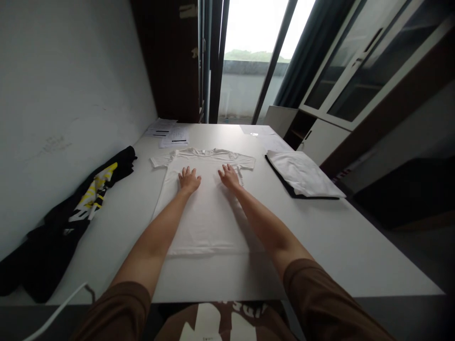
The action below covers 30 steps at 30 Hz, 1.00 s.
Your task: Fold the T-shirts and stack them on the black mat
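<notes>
White short-sleeved T-shirt (206, 206) lies flat on the white table (320, 251), collar (204, 152) away from me. My left hand (190, 181) and right hand (229, 176) rest on its chest, fingers loosely spread, grasping nothing.

The single view looks from the wearer's head, above the near edge of the table (320, 246). It faces forward and down along the table, centred on the shirt (206, 208) lying there, close behind the arms (159, 227). It takes in the wall (71, 71) left of the table, the window (256, 28) beyond it and the cabinet (351, 78) past its far right.
</notes>
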Available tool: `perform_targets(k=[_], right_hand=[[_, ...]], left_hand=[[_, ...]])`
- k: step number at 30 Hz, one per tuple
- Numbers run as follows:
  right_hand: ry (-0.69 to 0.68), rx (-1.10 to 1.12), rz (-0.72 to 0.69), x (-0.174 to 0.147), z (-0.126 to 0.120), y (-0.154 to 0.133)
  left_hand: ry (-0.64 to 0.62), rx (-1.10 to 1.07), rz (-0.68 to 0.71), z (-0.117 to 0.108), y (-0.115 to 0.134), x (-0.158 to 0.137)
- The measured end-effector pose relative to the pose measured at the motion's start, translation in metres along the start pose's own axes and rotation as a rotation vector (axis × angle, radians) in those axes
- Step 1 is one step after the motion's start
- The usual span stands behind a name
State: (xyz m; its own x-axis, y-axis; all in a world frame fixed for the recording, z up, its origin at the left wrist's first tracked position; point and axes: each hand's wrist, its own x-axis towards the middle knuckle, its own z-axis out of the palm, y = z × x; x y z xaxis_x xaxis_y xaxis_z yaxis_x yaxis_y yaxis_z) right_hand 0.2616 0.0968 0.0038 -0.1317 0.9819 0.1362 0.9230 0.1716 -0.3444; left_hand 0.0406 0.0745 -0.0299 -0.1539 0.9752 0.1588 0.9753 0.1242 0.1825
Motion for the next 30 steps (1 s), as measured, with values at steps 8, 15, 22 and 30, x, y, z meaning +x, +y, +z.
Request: perform_targets(k=[8,15,22,30], right_hand=[[-0.081,-0.189,0.167,0.025,0.032,0.049],[-0.111,-0.236,0.205,0.026,0.032,0.068],[-0.108,-0.263,-0.078,0.037,0.029,0.068],[-0.125,-0.282,-0.061,0.083,0.032,0.073]], left_hand=[[-0.062,0.062,-0.126,0.006,-0.083,0.017],[-0.038,0.086,-0.207,-0.003,-0.11,0.011],[0.012,0.079,0.041,-0.003,-0.072,0.026],[-0.134,0.079,0.116,0.011,-0.066,0.078]])
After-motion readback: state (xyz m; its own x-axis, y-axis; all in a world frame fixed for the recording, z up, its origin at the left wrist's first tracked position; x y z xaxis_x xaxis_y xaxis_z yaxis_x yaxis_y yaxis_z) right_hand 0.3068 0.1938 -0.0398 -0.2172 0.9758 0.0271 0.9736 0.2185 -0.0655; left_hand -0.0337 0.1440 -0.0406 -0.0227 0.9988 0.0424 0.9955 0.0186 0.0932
